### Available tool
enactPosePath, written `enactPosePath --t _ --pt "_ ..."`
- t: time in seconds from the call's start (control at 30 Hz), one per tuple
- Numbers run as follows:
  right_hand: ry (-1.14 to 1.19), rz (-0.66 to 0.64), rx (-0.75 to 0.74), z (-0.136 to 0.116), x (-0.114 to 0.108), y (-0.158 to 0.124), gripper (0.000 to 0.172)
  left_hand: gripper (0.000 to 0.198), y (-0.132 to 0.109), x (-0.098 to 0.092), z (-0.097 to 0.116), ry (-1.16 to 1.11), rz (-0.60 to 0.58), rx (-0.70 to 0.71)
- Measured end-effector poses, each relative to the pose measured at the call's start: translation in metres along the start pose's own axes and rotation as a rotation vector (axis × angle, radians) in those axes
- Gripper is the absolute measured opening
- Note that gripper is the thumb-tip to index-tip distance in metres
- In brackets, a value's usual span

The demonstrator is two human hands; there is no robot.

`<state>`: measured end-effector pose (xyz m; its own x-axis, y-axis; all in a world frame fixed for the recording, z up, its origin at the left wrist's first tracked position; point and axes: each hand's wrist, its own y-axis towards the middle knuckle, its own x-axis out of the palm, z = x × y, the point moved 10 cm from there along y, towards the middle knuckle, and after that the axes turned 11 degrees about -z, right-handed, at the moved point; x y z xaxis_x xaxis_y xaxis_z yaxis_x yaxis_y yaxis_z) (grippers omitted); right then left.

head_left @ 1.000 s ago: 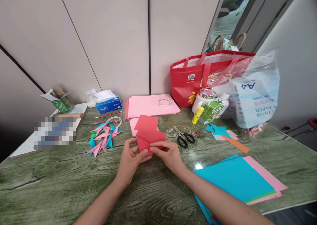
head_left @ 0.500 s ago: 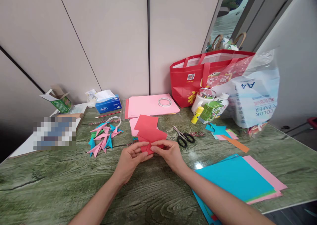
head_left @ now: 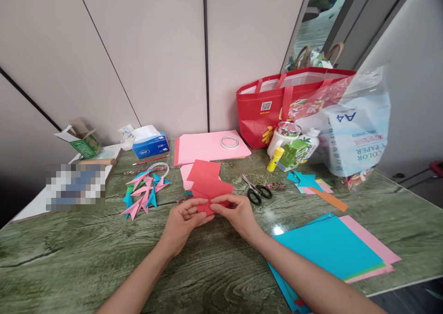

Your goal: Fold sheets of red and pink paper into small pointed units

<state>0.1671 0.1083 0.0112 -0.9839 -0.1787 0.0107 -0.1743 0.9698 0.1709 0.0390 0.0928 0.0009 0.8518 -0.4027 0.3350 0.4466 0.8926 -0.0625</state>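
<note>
A partly folded red paper piece point(head_left: 212, 192) sits at the middle of the green table point(head_left: 86, 254). My left hand point(head_left: 182, 224) pinches its lower left edge with thumb and fingers. My right hand point(head_left: 236, 214) pinches its lower right edge, fingers curled on top. The two hands meet at the paper's bottom point. Just behind it lies a loose red square point(head_left: 204, 170) on a small pink sheet.
Folded pink and blue paper shapes point(head_left: 143, 193) lie to the left, scissors point(head_left: 256, 192) to the right. Blue and pink sheets point(head_left: 332, 249) lie at the right front. Behind are pink paper with a tape ring point(head_left: 230, 142), a tissue box point(head_left: 151, 145), a glue stick point(head_left: 275, 159) and a red bag point(head_left: 273, 106).
My hands have folded the red paper down lower and flatter than a second ago, with my left fingers now closing over its lower edge. Since half a second ago little has moved.
</note>
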Motion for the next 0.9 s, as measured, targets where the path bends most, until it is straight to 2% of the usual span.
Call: enactPosePath --t 0.27,0.43,0.57,0.8,0.9 --pt "0.041 -0.009 0.024 0.005 0.002 0.001 0.010 0.019 -0.003 -0.003 0.000 0.031 0.063 0.036" --pt "0.031 -0.114 0.008 0.002 0.009 0.003 0.019 0.019 -0.003 -0.010 0.003 0.003 0.109 0.069" --pt "0.065 -0.163 0.028 0.004 0.011 0.004 0.022 0.020 -0.003 -0.011 0.001 0.005 0.112 0.037" --pt "0.467 -0.207 0.147 0.012 0.016 0.004 0.037 0.018 -0.004 -0.013 0.006 -0.063 0.101 0.034" --pt "0.543 -0.244 0.140 0.007 0.017 0.005 0.038 0.018 -0.003 -0.017 0.009 -0.085 0.096 0.047"
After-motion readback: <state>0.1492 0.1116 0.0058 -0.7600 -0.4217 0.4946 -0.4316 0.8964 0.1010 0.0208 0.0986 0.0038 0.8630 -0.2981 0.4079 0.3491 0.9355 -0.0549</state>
